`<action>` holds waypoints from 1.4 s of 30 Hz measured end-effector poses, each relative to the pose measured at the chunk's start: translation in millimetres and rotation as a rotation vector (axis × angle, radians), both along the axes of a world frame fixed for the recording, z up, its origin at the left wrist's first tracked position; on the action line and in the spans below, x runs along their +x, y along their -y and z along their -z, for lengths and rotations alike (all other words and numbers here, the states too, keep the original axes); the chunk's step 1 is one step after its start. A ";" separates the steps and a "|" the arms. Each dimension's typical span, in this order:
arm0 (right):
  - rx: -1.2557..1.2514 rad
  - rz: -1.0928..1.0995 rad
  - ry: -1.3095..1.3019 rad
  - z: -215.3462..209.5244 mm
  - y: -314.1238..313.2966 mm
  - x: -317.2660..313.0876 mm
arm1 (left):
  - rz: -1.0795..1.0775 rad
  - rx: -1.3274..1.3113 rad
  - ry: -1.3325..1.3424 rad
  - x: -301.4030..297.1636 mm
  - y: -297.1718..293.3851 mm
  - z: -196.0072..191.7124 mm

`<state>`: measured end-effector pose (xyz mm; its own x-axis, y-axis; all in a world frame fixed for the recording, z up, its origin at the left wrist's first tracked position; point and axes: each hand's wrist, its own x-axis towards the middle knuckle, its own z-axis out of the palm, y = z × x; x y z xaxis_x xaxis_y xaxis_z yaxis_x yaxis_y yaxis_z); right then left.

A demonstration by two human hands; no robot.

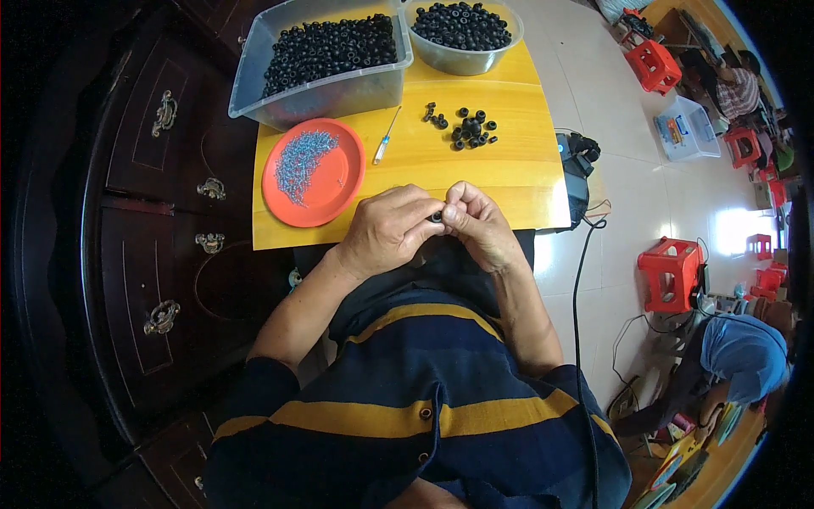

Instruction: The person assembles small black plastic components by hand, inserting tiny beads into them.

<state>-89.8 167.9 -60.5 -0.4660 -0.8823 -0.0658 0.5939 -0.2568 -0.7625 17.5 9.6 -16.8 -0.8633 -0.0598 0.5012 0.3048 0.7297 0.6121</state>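
Black ring part (436, 217): pinched between both hands at the near edge of the yellow table (517, 170). Orange plate (313, 172) of small screws lies leftmost. Left hand (387, 229) fingers curl, gripping the part. Right hand (480, 224) fingertips pinch its other side.

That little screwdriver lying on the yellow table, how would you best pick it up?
Probably by its pale blue handle, the thicker end nearest the person. The screwdriver lies flat and slanted between the orange plate and the loose black rings, so come straight down from above, fingers pinching across the handle.
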 end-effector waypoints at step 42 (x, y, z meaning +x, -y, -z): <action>0.318 0.664 -0.987 -73.1 80.3 -166.2 | -0.208 0.189 0.232 31.2 10.5 50.5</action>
<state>-256.0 87.6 12.7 -0.7900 -0.4642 0.4004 -0.4472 -0.0104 -0.8944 48.7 -0.8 -67.3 -0.9123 -0.3187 0.2571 -0.0004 0.6287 0.7777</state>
